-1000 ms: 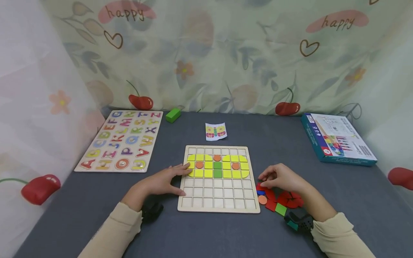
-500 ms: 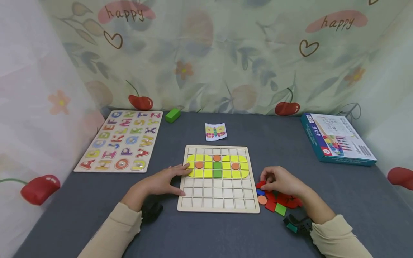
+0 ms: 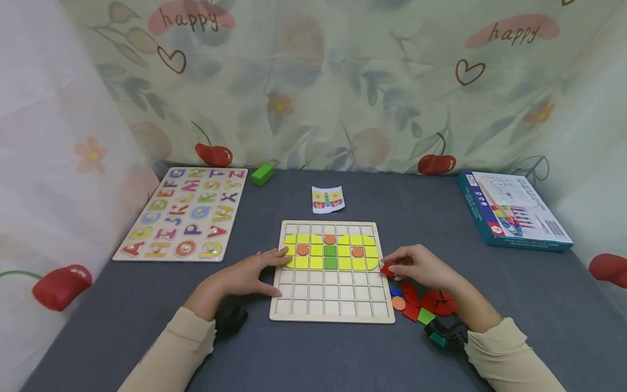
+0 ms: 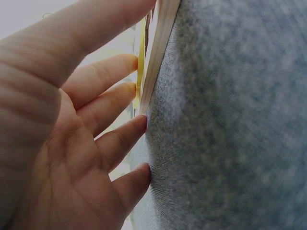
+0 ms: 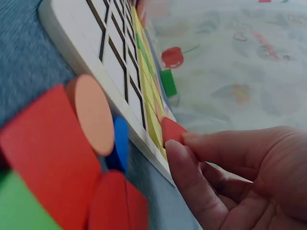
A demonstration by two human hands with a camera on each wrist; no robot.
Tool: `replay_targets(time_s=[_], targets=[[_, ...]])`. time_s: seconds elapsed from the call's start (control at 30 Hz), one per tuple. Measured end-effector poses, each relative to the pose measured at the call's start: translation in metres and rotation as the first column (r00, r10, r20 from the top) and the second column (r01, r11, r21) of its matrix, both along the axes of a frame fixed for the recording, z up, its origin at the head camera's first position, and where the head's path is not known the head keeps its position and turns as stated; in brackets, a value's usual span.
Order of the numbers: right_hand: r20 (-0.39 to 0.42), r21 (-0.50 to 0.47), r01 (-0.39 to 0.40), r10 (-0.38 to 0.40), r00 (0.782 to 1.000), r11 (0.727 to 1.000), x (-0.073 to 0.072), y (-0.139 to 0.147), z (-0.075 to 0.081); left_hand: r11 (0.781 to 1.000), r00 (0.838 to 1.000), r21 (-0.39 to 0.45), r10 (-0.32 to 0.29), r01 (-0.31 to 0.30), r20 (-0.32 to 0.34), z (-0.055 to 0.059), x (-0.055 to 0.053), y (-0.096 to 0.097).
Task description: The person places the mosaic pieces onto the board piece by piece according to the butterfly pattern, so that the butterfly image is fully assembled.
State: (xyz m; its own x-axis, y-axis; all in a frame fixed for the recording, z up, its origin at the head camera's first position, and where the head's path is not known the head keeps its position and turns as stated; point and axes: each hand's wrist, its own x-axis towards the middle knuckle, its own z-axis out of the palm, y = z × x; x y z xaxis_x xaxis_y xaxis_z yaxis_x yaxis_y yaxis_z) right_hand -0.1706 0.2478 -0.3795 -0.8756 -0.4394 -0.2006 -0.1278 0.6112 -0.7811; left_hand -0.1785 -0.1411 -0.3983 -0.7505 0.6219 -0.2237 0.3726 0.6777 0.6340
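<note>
A wooden grid board (image 3: 303, 309) lies flat in the middle of the table. Its upper rows hold yellow tiles (image 3: 317, 251), green squares (image 3: 330, 257) and orange discs (image 3: 330, 239). My left hand (image 3: 247, 274) rests on the board's left edge, thumb and fingers spread. In the left wrist view, two fingertips touch the yellow tiles at that edge. Between thumb and index finger, my right hand (image 3: 422, 268) pinches a red tile (image 5: 171, 130) with a curved side, at the board's right edge. Below that hand lies a pile of red pieces (image 3: 441, 302) with an orange disc (image 3: 398, 303).
A small picture card (image 3: 328, 200) lies behind the board. An alphabet puzzle (image 3: 183, 215) is at the left, near a green block (image 3: 263, 175). At the right is a flat box (image 3: 519, 209). A blue piece (image 5: 119, 143) and a green square (image 3: 426, 316) belong to the loose pile.
My right hand has lifted a red tile from the pile and moved left and away from me to the board's right edge. The left hand has stayed in place.
</note>
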Motion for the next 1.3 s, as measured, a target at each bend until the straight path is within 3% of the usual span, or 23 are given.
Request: replay_targets(time_s=[0.37,0.6,0.8,0.93,1.1,1.3], targets=[[0.085,-0.068,0.093,-0.087,0.993,0.993,-0.002,-0.017,-0.008,1.0,1.0,0.012,-0.006,0.006,0.005,0.0,0.0,0.001],[-0.029,0.057,0.11,-0.109,0.994,0.992,-0.001,-0.019,-0.011,1.0,1.0,0.013,-0.007,0.007,0.005,0.002,-0.001,0.001],[0.019,0.093,0.097,-0.099,0.995,0.991,0.002,-0.021,-0.009,1.0,1.0,0.004,-0.008,0.008,0.006,0.003,-0.001,0.001],[0.0,0.104,0.089,-0.089,0.996,0.991,0.002,-0.023,-0.009,1.0,1.0,0.003,-0.007,0.007,0.002,0.003,-0.001,0.001],[-0.03,0.059,0.066,-0.064,0.997,0.996,0.002,-0.024,-0.01,1.0,1.0,0.004,-0.011,0.011,-0.001,0.003,0.0,0.001],[0.019,0.026,0.016,-0.016,1.0,1.0,0.002,-0.022,-0.011,1.0,1.0,0.005,-0.006,0.006,0.004,0.002,0.001,0.0]])
